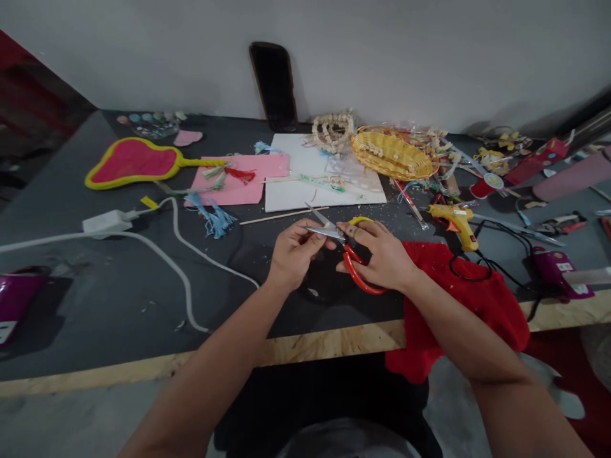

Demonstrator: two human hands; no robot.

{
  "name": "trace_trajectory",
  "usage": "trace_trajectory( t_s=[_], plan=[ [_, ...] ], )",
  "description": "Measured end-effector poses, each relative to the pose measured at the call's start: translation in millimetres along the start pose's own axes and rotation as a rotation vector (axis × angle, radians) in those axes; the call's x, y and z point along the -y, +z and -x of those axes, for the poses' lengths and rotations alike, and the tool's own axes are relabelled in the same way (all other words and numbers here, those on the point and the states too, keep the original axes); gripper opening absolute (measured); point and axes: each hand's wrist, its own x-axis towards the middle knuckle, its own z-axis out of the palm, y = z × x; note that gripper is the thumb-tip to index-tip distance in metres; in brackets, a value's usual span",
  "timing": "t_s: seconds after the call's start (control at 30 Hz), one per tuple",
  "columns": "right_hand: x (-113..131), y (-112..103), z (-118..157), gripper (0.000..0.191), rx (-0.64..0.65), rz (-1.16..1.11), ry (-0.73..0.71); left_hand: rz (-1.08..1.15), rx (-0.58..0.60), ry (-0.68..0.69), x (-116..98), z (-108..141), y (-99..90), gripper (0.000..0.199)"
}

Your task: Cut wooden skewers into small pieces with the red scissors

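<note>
My right hand (384, 254) grips a pair of scissors (354, 270) with red and yellow handles. Their metal blades stand apart and point left, towards my left hand (292, 254). That hand is closed in a pinch beside the blades, its thumb by the lower one. A small pale piece (330, 226) shows between the blades at the left fingertips; its kind is too small to tell. A thin wooden stick (284, 216) lies on the table just beyond.
A white board (281, 191), pink sheet (267, 172), wicker basket (396, 152) and yellow-rimmed pink hand-mirror shape (138, 164) lie behind. Right are a glue gun (453, 222) and red cloth (458, 292). A white cable (179, 280) crosses the left; a phone (274, 86) leans on the wall.
</note>
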Motion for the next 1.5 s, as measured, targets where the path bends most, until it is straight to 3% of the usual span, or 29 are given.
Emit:
trace_trajectory(
  t_s=[0.27, 0.73, 1.07, 1.5],
  plan=[
    [0.3, -0.3, -1.1, 0.071, 0.032, -0.024, -0.064, 0.071, 0.094, -0.064, -6.9, 0.8, -1.5, 0.027],
    [0.5, 2.7, 1.9, 0.070, 0.016, 0.034, -0.036, 0.105, 0.094, -0.079, -6.9, -0.6, -0.2, 0.028],
    [-2.7, 0.4, -0.2, 0.072, 0.034, -0.006, -0.084, 0.096, 0.164, -0.158, -10.0, 1.6, -2.2, 0.028],
    [5.4, -0.1, 1.3, 0.069, 0.051, 0.040, 0.019, 0.068, 0.071, -0.106, -1.1, -0.6, 2.1, 0.034]
  ],
)
